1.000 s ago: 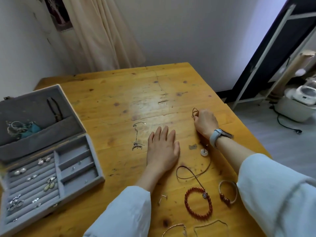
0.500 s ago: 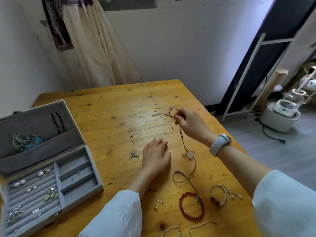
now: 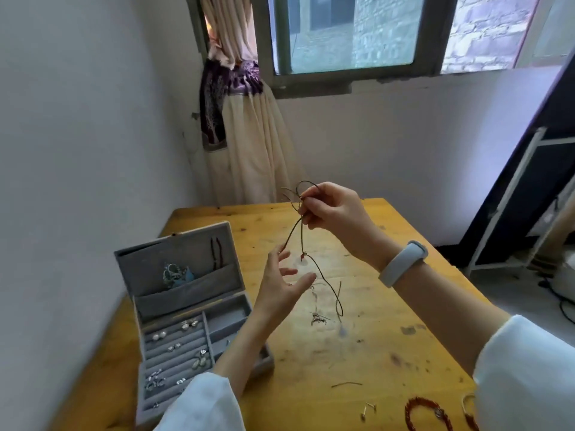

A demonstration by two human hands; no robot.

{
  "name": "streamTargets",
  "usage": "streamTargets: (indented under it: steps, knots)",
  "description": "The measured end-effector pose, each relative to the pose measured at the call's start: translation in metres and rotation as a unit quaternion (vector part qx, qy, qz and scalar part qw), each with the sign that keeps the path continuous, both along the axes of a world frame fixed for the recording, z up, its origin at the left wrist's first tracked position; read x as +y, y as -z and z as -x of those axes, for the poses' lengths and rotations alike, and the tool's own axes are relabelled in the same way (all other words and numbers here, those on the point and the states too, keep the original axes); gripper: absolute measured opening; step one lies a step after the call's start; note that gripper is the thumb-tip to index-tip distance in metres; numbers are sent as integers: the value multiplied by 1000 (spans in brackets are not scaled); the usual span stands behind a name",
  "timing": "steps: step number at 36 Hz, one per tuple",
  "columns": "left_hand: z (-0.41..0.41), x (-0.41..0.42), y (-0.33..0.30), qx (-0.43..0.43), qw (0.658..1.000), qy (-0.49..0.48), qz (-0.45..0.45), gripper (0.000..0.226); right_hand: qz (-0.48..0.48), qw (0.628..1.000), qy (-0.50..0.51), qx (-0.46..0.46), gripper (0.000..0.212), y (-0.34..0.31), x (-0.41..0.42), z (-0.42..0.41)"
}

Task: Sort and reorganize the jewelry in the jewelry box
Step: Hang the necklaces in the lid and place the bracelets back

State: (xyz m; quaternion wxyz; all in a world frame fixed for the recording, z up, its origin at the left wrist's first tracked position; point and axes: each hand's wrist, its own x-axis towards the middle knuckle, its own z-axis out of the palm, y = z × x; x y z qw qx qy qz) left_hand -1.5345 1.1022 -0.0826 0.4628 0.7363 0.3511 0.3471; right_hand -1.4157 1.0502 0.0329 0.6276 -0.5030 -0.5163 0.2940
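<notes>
Right hand [image 3: 334,211] is raised above the wooden table [image 3: 382,353], its thumb and fingertips pinched on the looped top of a dark cord necklace [image 3: 323,275], so the cord hangs down from the pinch in two strands that join near a small red bead and a pale, nearly see-through pendant, then trails lower in a curve just above the tabletop. A light-coloured band [image 3: 403,263] sits on that wrist, and both forearms come out of white sleeves. Her left hand [image 3: 281,286] hovers below and to the left of the pinch, palm turned inward and fingers loosely spread, empty, its fingertips close to the hanging strands (whether a finger actually touches the cord I cannot tell from here). On the table under the cord lies a thin silver chain [image 3: 317,309] with a small charm at its near end. At the table's left side the grey jewelry box [image 3: 183,309] stands open, lid upright with a pocket holding some silver and blue pieces and a dark beaded strand, and earrings are tucked into the ribbed rows of the base. Near the front edge lie a red bead bracelet [image 3: 427,413] and a couple of small studs [image 3: 368,410].
</notes>
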Motion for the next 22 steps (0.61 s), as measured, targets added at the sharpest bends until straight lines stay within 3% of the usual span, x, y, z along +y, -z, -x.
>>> streamTargets:
  steps: [3, 7, 9, 16, 22]
  knots:
    - [27, 6, -21, 11, 1000, 11, -8, 73, -12, 999, -35, 32, 16, -13, 15, 24]
    - [63, 12, -40, -19, 998, 50, 32, 28, -25, 996, -68, 58, 14, -25, 31, 48]
    - [79, 14, -46, -56, 995, 43, 74, 18, -27, 995, -68, 71, 13, -25, 36, 56]
    - [130, 20, -48, -125, 978, 12, 164, 17, 29, 995, -1, 97, 12, 1, 46, 58]
    - [157, 28, -49, -91, 986, -38, 131, 13, 153, 986, 25, 65, 9, 48, 37, 48]
